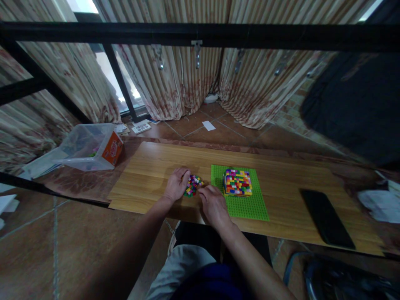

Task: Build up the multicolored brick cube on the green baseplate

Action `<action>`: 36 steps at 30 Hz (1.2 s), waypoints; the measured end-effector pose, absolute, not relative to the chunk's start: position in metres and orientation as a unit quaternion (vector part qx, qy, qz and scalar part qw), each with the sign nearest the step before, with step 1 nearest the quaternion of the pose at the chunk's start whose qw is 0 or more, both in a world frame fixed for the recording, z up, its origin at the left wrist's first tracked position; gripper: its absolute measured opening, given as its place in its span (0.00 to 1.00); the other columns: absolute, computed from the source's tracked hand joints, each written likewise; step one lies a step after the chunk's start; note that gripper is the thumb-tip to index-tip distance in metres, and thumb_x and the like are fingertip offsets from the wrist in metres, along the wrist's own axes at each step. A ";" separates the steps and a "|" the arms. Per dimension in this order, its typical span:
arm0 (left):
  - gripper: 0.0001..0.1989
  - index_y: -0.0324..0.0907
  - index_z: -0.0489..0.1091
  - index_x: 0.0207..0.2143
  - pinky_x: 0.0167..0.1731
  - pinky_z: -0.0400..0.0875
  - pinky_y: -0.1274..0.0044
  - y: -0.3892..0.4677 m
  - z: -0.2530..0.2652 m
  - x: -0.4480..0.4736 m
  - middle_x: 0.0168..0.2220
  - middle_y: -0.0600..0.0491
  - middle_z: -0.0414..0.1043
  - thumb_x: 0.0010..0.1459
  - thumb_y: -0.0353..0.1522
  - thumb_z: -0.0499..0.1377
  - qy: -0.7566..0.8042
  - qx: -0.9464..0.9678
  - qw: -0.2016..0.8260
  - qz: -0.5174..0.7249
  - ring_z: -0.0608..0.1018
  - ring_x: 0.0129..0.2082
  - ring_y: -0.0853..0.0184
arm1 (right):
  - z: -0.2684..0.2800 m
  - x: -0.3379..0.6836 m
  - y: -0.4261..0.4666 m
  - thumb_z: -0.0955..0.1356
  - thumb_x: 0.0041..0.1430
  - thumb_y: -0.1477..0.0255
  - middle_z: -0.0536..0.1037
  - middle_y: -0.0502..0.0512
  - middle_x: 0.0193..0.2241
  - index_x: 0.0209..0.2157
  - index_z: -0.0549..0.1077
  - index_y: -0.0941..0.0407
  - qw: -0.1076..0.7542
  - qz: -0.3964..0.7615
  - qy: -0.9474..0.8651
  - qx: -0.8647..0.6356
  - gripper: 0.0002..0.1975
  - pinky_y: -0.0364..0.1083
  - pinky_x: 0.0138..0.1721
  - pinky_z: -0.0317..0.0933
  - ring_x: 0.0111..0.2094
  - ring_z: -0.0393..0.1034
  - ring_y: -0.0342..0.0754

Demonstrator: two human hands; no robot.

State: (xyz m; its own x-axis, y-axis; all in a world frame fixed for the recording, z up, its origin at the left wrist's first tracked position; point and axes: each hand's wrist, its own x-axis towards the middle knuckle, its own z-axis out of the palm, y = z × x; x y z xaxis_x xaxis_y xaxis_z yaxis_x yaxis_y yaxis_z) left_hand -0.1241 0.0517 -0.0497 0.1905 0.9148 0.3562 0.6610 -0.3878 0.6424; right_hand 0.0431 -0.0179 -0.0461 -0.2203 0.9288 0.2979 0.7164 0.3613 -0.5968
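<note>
A small heap of multicoloured toy building bricks (193, 185) lies on the wooden board between my two hands. My left hand (177, 184) rests against the heap's left side, fingers loosely curved and apart, with no brick seen in its grasp. At the heap's right edge is my right hand (215, 206), its fingers curled together; anything between the fingertips is too small to make out. Just right of it lies a green studded baseplate (246, 209). On that plate stands a block-shaped build of many-coloured bricks (238, 182), several courses high.
A clear plastic bin (84, 156) with an orange label stands left of the wooden board (150, 160). A black phone-shaped slab (326, 218) lies at the board's right. Above the far side runs a black metal bar (175, 33) with clips, curtains behind it.
</note>
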 end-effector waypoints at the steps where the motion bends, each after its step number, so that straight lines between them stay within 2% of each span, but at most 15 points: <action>1: 0.18 0.41 0.72 0.37 0.47 0.70 0.68 0.052 -0.050 -0.124 0.39 0.46 0.76 0.66 0.40 0.45 0.525 0.751 0.174 0.360 0.76 0.42 0.61 | -0.042 0.045 -0.022 0.60 0.63 0.77 0.76 0.57 0.35 0.37 0.76 0.54 0.333 0.183 -0.748 -0.544 0.14 0.50 0.44 0.63 0.40 0.68 0.51; 5: 0.19 0.41 0.72 0.38 0.47 0.70 0.68 0.052 -0.049 -0.124 0.39 0.47 0.76 0.66 0.40 0.45 0.528 0.749 0.171 0.361 0.76 0.42 0.61 | -0.025 0.060 -0.036 0.61 0.64 0.74 0.76 0.56 0.36 0.40 0.76 0.54 0.411 0.248 -0.678 -0.556 0.12 0.48 0.42 0.65 0.38 0.71 0.48; 10: 0.19 0.42 0.72 0.39 0.48 0.70 0.67 0.054 -0.051 -0.124 0.40 0.47 0.76 0.66 0.40 0.45 0.530 0.750 0.169 0.359 0.76 0.43 0.61 | -0.013 0.082 -0.049 0.64 0.63 0.67 0.77 0.52 0.36 0.37 0.76 0.52 0.488 0.317 -0.596 -0.553 0.09 0.46 0.40 0.65 0.38 0.72 0.47; 15: 0.19 0.42 0.72 0.37 0.48 0.70 0.67 0.056 -0.051 -0.125 0.39 0.47 0.76 0.65 0.41 0.45 0.523 0.757 0.161 0.358 0.76 0.43 0.60 | -0.012 0.097 -0.052 0.66 0.61 0.65 0.77 0.52 0.36 0.37 0.76 0.52 0.544 0.323 -0.539 -0.556 0.08 0.46 0.41 0.65 0.39 0.72 0.47; 26: 0.19 0.42 0.72 0.37 0.47 0.71 0.67 0.058 -0.053 -0.126 0.39 0.47 0.77 0.65 0.41 0.44 0.520 0.761 0.150 0.356 0.76 0.42 0.60 | -0.022 0.155 -0.045 0.66 0.60 0.64 0.74 0.56 0.41 0.35 0.77 0.54 0.533 0.160 -0.516 -0.651 0.10 0.51 0.47 0.63 0.45 0.69 0.50; 30: 0.19 0.43 0.72 0.37 0.47 0.71 0.66 0.058 -0.054 -0.126 0.39 0.47 0.76 0.65 0.41 0.44 0.520 0.762 0.151 0.355 0.76 0.42 0.59 | -0.024 0.171 -0.044 0.67 0.58 0.63 0.73 0.58 0.42 0.34 0.77 0.55 0.534 0.156 -0.495 -0.667 0.11 0.51 0.45 0.63 0.45 0.69 0.51; 36: 0.19 0.43 0.72 0.37 0.47 0.71 0.67 0.059 -0.055 -0.127 0.38 0.48 0.76 0.65 0.41 0.44 0.520 0.763 0.148 0.356 0.76 0.42 0.60 | -0.029 0.164 -0.034 0.66 0.59 0.63 0.72 0.57 0.45 0.35 0.77 0.53 0.508 0.174 -0.541 -0.647 0.11 0.55 0.51 0.60 0.48 0.67 0.51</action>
State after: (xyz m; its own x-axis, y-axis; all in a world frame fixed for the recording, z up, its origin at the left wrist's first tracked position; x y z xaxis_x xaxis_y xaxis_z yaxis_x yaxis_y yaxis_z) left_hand -0.1266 0.0586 -0.0554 0.2066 0.8979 0.3888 0.6875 -0.4159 0.5952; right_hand 0.1636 -0.0341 -0.0289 0.3543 0.8769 0.3249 0.5240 0.1016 -0.8456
